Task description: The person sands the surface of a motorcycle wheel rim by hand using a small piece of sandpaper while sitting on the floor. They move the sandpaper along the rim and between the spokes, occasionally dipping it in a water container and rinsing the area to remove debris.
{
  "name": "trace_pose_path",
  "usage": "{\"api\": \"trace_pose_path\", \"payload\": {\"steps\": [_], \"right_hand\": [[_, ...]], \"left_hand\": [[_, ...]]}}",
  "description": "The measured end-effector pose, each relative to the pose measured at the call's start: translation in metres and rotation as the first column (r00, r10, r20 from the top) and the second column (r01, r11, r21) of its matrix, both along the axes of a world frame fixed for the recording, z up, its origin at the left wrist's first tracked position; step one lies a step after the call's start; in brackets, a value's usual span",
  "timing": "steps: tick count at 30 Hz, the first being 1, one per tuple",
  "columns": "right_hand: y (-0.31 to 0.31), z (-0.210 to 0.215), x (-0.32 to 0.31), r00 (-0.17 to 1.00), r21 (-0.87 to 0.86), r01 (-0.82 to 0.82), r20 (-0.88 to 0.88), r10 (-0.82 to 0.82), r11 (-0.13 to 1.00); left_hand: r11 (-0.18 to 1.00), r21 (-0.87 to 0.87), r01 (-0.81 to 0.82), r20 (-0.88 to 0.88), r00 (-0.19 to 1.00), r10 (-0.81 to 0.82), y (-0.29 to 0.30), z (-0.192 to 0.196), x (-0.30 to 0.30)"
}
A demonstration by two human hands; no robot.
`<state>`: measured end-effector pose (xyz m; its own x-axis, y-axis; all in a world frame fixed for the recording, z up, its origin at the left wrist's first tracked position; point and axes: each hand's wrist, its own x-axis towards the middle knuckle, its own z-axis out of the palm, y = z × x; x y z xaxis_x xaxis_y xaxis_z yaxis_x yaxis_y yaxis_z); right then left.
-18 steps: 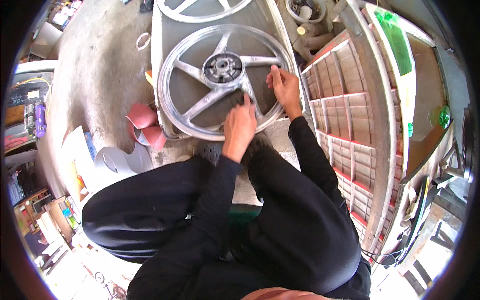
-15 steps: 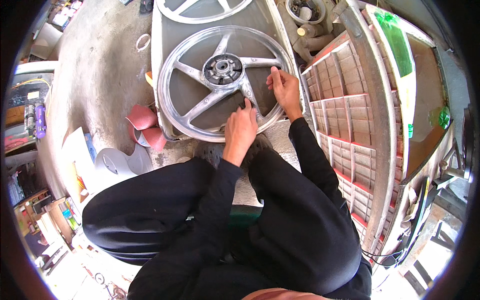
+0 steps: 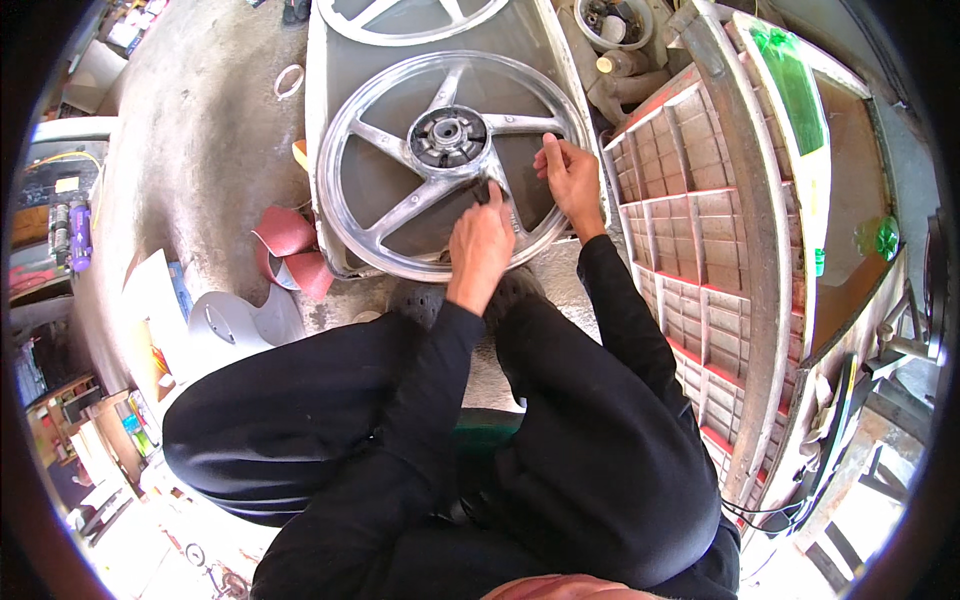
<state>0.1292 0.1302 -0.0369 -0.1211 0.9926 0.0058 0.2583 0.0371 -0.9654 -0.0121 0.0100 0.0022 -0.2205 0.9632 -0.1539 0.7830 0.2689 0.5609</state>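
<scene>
A silvery alloy motorcycle wheel [image 3: 400,262] with broad spokes and a dark hub lies flat on a long shallow tray with grey liquid [image 3: 535,25]. My left hand [image 3: 482,242] bears on the near spoke, its index finger stretched along the metal. Beneath its fingertips shows a small dark piece, possibly abrasive paper; the rest of it is hidden by the fingers. My right hand [image 3: 571,178] hovers by the right side of the rim, its fingers loosely curled with nothing visible in them.
A second wheel [image 3: 412,38] lies at the tray's far end. Red curved pieces [image 3: 284,235] and a grey plastic panel [image 3: 235,318] sit left of it. A gridded frame [image 3: 700,220] leans close on the right. Behind it stands a bucket of parts [image 3: 612,25].
My left hand has slid slightly up the spoke toward the hub, and its dark piece with it. My right hand stays in nearly the same place.
</scene>
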Motion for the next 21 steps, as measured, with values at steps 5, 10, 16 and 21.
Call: {"api": "trace_pose_path", "payload": {"steps": [5,10,16,21], "right_hand": [[-0.001,0.003,0.005,1.0,0.015,0.009,-0.013,-0.009,1.0],[-0.001,-0.005,0.004,1.0,0.0,0.004,-0.027,-0.004,1.0],[0.001,0.001,0.006,0.999,0.026,0.009,-0.05,-0.008,1.0],[0.002,0.003,0.004,0.999,-0.017,0.017,-0.031,-0.018,1.0]], "left_hand": [[1.0,0.016,0.026,0.059,0.998,-0.027,0.001,0.001,0.002],[1.0,0.015,0.026,0.022,0.999,-0.026,0.001,0.005,0.001],[1.0,0.029,-0.004,0.116,0.993,0.001,0.008,0.006,-0.001],[0.999,0.036,0.01,0.051,0.999,-0.012,-0.001,0.003,0.002]]}}
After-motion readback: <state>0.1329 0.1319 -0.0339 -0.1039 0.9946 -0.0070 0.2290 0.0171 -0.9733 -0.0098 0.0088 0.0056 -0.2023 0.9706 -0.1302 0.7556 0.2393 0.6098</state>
